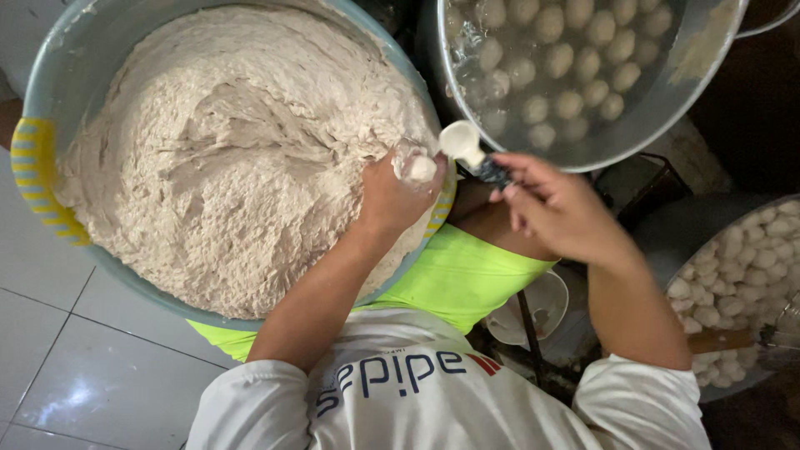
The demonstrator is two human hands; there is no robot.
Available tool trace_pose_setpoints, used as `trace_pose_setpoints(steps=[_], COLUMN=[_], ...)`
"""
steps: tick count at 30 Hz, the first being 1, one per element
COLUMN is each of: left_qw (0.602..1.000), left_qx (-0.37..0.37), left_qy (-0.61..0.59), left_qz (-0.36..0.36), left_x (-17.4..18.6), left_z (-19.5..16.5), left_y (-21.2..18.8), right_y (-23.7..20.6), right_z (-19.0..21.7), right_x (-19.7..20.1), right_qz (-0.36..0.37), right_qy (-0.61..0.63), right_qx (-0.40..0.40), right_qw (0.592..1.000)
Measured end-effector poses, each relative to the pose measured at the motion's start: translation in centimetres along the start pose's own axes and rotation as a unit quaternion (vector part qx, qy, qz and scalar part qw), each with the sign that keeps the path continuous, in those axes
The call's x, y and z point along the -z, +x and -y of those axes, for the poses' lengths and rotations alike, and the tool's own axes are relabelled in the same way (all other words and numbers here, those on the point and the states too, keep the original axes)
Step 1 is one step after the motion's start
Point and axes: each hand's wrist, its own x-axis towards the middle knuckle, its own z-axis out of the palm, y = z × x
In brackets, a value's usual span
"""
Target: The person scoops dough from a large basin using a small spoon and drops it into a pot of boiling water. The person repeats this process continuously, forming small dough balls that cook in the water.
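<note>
- Head view shows your left hand [398, 193] at the near rim of the large grey-blue plastic basin [37, 100], fist closed on a small lump of pale paste [419, 167] that bulges out at the top of the fist.
- Your right hand [557, 206] is clamped on the dark handle of a small white spoon [461, 140]; the bowl of the spoon sits just beside the squeezed lump, near touching it.
- The basin holds a big mound of pale beige, wet-looking paste [225, 158], with a yellow-striped patch [33, 179] on its left rim.
- Beyond the spoon stands a wide metal pot of water [583, 67] with many round pale balls [575, 58] floating in it; the pot rim lies close to the spoon.
- At the right edge, a second round container [667, 242] is filled with more pale balls [742, 267], well apart from both hands.
- To do this step well, squeeze evenly so the lump rises round and smooth above the fist.
- Bring the spoon edge under the base of the lump and cut cleanly, not through its middle.
- Keep the spoon wet-looking and free of stuck paste, so the ball slides off.
- Hold both hands close to the pot rim to keep the carry short.
</note>
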Motion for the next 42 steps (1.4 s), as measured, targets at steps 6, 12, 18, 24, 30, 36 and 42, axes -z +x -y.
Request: trace_pose_setpoints(steps=[6, 12, 18, 24, 30, 36, 42], left_qw=[0.998, 0.985, 0.978, 0.961, 0.955, 0.959, 0.942], left_qx=[0.010, 0.054, -0.034, -0.040, -0.062, -0.068, -0.106], left_qy=[0.035, 0.109, 0.197, 0.273, 0.287, 0.268, 0.296], left_qz=[0.046, 0.121, 0.063, 0.024, 0.035, 0.066, 0.117], left_x=[0.2, 0.8, 3.0, 5.1, 6.7, 6.8, 6.2], left_z=[0.1, -0.6, -0.6, 0.8, 0.5, -0.2, 1.7], left_y=[0.3, 1.0, 1.3, 0.1, -0.8, -1.5, -1.7], right_y=[-0.7, 0.6, 1.5, 4.3, 4.6, -0.8, -6.3], right_z=[0.5, -1.2, -0.8, 0.3, 0.9, -2.2, -10.7], right_x=[-3.0, -2.8, -0.4, 3.1, 3.6, 2.4, 0.0], right_qz=[-0.030, 0.072, 0.060, -0.161, -0.268, -0.452, -0.586], right_qy=[-0.228, 0.012, 0.022, -0.203, -0.379, -0.189, 0.213], right_qx=[0.172, -0.006, -0.020, 0.034, 0.218, 0.308, 0.188], right_qw=[0.958, 0.997, 0.998, 0.965, 0.859, 0.816, 0.759])
